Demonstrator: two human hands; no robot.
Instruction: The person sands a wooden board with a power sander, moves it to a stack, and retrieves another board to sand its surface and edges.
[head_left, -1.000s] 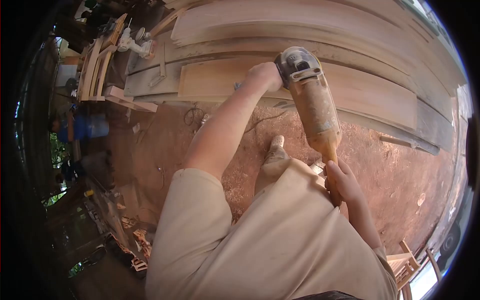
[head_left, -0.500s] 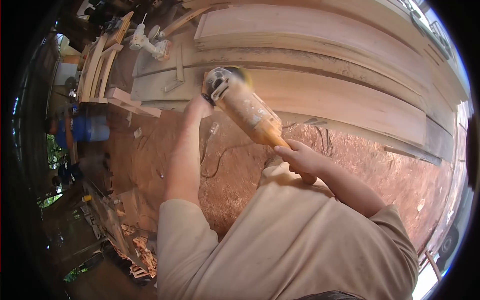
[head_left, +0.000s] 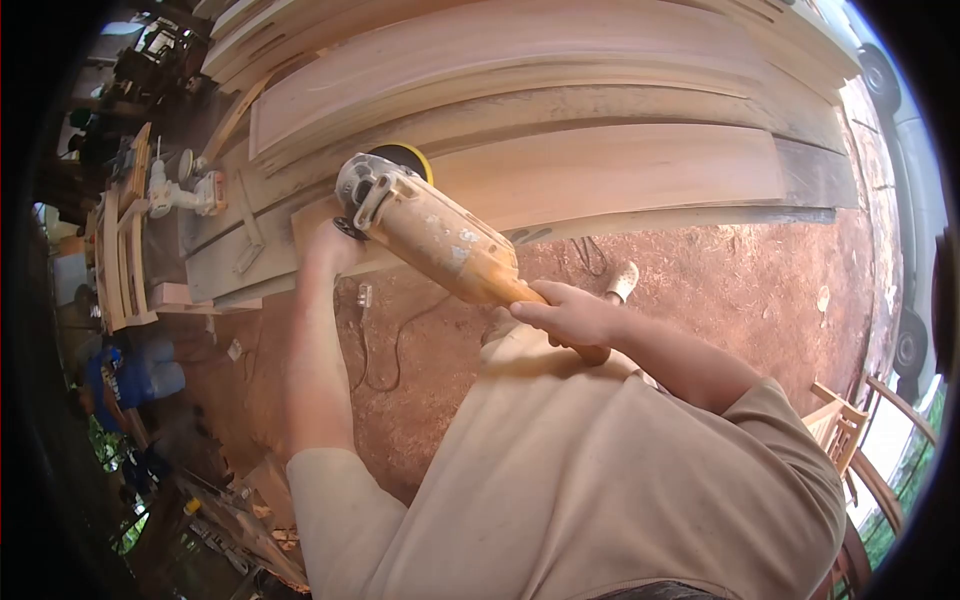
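Note:
A dusty, paint-flecked angle sander [head_left: 440,235] lies diagonally in front of my body. My right hand [head_left: 572,316] is wrapped round its rear handle, close to my shirt. At the head end, my left hand [head_left: 328,248] grips the sander beside a black side knob, its fingers partly hidden. A round black pad with a yellow rim [head_left: 412,160] shows beyond the head, over the near end of a long, smooth plank [head_left: 610,175]. That plank lies on the wooden workbench [head_left: 225,275].
More long boards [head_left: 500,55] are stacked behind the plank. A cordless drill [head_left: 185,190] rests at the left, near a wooden frame [head_left: 120,250]. Cables and a power socket [head_left: 364,296] lie on the dusty ground. Another person in blue [head_left: 130,378] is at the far left.
The view has swung, shifting the bench and boards leftward. The sander has moved toward the left in view, both hands staying on it, and its yellow-rimmed pad now shows more clearly.

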